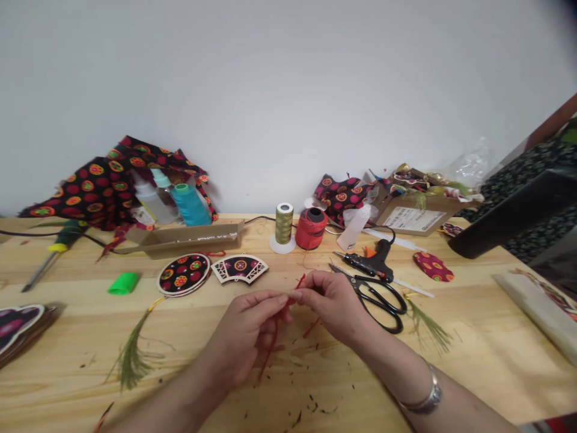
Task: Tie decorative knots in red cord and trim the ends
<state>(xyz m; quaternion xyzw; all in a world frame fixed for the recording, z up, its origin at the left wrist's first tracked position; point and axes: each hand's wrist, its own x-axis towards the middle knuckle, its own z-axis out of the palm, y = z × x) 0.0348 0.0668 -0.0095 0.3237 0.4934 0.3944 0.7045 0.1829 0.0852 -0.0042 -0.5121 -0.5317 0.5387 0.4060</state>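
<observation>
Both hands meet over the middle of the wooden table, thumbs and forefingers pinched together on a thin red cord [270, 352]. My left hand [252, 325] grips it from the left, and a loose end hangs below those fingers. From the right, my right hand [331, 304] pinches the same cord, with a short piece sticking up above the fingertips. Any knot between the fingers is hidden. Close to my right hand lie black-handled scissors [383, 300] and a black glue gun [372, 261]. A fan-shaped ornament [240, 269] rests beyond my left hand.
A gold thread spool [283, 225] and a red cord spool [312, 228] stand at the back. Left are a round ornament [184, 274], a green tassel [135, 355], a screwdriver [54, 255] and patterned fabric [97, 186]. A filled cardboard box [412, 216] stands back right.
</observation>
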